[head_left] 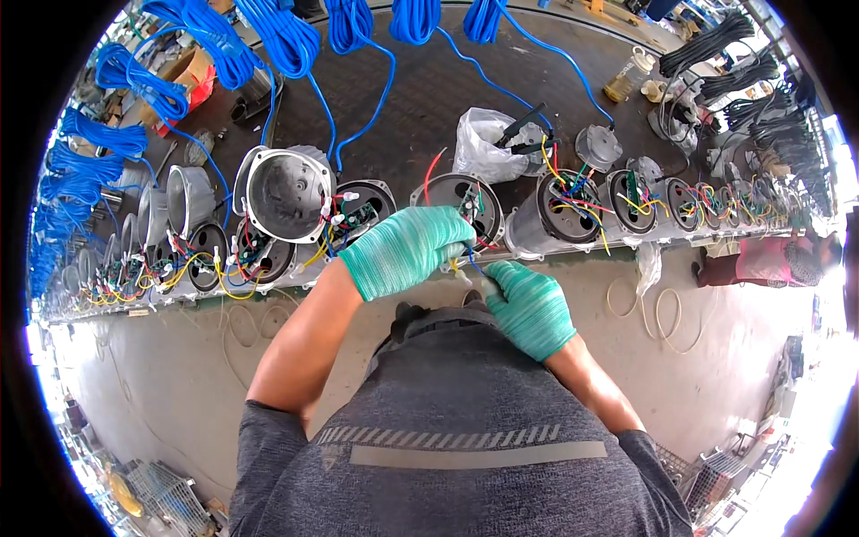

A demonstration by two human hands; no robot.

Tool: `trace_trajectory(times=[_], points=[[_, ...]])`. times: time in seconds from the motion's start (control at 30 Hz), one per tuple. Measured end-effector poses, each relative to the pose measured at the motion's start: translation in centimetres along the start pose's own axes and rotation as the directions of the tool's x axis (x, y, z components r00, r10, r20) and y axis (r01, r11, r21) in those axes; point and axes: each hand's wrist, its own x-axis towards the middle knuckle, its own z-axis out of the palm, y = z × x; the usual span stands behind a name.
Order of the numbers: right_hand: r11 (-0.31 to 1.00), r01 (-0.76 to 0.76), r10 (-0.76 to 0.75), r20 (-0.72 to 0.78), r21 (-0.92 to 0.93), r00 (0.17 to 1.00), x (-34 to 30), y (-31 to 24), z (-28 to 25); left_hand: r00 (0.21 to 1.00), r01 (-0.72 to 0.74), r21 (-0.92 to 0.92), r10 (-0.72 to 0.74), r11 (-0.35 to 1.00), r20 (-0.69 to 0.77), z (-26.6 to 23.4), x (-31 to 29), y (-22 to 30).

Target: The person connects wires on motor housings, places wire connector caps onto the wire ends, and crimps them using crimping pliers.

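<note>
Both hands wear green knit gloves and meet in front of an open round motor housing (489,213) at the bench's front edge. My left hand (404,252) is closed, its fingertips pinching thin wires at the housing's near side. A short blue wire (475,263) runs toward the closed fingertips of my right hand (534,311), a little lower and to the right. Below my left fingers hang yellow and white wire ends (460,271). From the housing's far side a red wire (433,170) sticks up. The fingers hide the exact wire joint.
Similar housings with green boards and coloured wires, such as one (573,208) on the right, line the bench edge. A grey metal cover (288,197) stands left. Behind are blue cable coils (286,40), a clear plastic bag (488,148) and a bottle (629,75). Another person (761,262) is at far right.
</note>
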Motion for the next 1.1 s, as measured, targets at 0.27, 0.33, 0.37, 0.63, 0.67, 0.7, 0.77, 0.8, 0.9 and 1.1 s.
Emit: trace_trajectory(times=[0.27, 0.33, 0.37, 0.63, 0.67, 0.7, 0.77, 0.8, 0.9, 1.1], points=[[0.961, 0.186, -0.194, -0.020, -0.202, 0.981, -0.4, -0.1, 0.4, 0.987, 0.081, 0.247, -0.112, 0.966, 0.112, 2.4, 0.1, 0.8], [0.946, 0.200, -0.211, -0.017, -0.254, 0.977, -0.4, 0.0, 0.4, 0.989, 0.091, 0.228, -0.114, 0.969, 0.090, 2.7, 0.3, 1.1], [0.927, 0.218, -0.232, -0.011, -0.305, 0.973, -0.4, 0.1, 0.3, 0.991, 0.104, 0.212, -0.120, 0.972, 0.064, 2.8, 0.3, 1.2], [0.910, 0.290, -0.330, -0.092, -0.296, 0.940, 0.2, 0.5, -1.0, 0.996, 0.083, 0.169, -0.086, 0.982, 0.010, 2.7, -0.1, 1.6], [0.913, 0.265, -0.313, -0.115, -0.310, 0.943, 0.1, 0.6, -0.9, 0.996, 0.093, 0.137, -0.093, 0.986, -0.008, 2.6, -0.2, 1.8], [0.913, 0.264, -0.312, -0.114, -0.311, 0.943, 0.1, 0.6, -0.8, 0.996, 0.092, 0.136, -0.092, 0.986, -0.008, 2.6, -0.3, 1.9], [0.938, 0.212, -0.266, -0.177, -0.276, 0.948, 0.1, 0.5, -0.5, 0.995, 0.097, 0.058, -0.094, 0.994, -0.044, 2.6, -0.4, 2.1], [0.938, 0.212, -0.266, -0.176, -0.276, 0.948, 0.1, 0.6, -0.4, 0.995, 0.097, 0.057, -0.095, 0.994, -0.044, 2.7, -0.5, 2.1], [0.953, 0.196, -0.244, -0.202, -0.230, 0.948, 0.2, 0.6, 0.1, 0.994, 0.090, 0.039, -0.087, 0.995, -0.071, 3.2, -0.7, 2.1], [0.995, 0.101, -0.101, -0.215, -0.014, 0.971, 0.4, 0.0, 0.4, 0.956, 0.141, -0.083, -0.158, 0.987, -0.248, 4.4, -1.0, 2.2]])
